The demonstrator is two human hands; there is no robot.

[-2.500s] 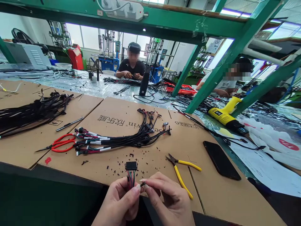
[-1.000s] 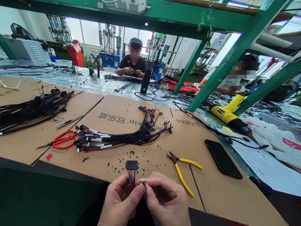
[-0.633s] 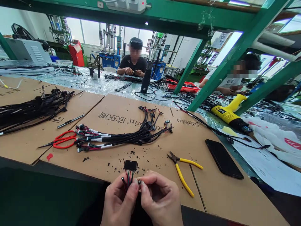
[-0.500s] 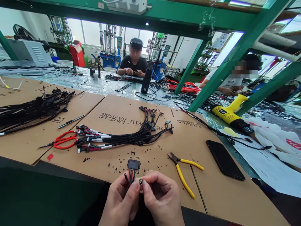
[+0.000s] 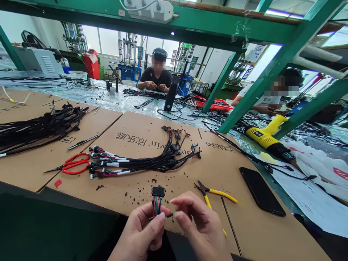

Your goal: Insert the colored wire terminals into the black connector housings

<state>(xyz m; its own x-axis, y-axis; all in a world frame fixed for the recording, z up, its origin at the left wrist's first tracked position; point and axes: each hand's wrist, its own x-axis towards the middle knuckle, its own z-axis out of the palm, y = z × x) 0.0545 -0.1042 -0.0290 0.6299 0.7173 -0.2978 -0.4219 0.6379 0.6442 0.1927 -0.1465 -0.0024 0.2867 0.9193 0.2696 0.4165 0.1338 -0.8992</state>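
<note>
Thumb and forefinger of the left hand [image 5: 146, 228] pinch a fan of thin red, green and black wires [image 5: 157, 205], and standing up above that grip is the flat black rectangular plastic connector [image 5: 158, 191]! One short dark lead [image 5: 169, 215] pokes out sideways past the thumb, and right by its tip comes the right hand [image 5: 202, 224]: thumb and fingers parted by a narrow gap, nothing visible between them. Danger here, I'd judge: a hard tug on that lead, with the pinch too loose, could strain a wire where it enters the connector. Just beyond, small black scraps [image 5: 154, 180] litter the brown cardboard sheet [image 5: 114, 192]; a stray one could catch among the wires. Yellow-handled metal pliers [image 5: 208, 190] lie partly behind the right hand, so a careless knuckle might knock them. Farther out, the black-sleeved cable bundle [image 5: 152, 164], then red-handled scissors [image 5: 75, 162], blades pointing left, well apart from both hands
</note>
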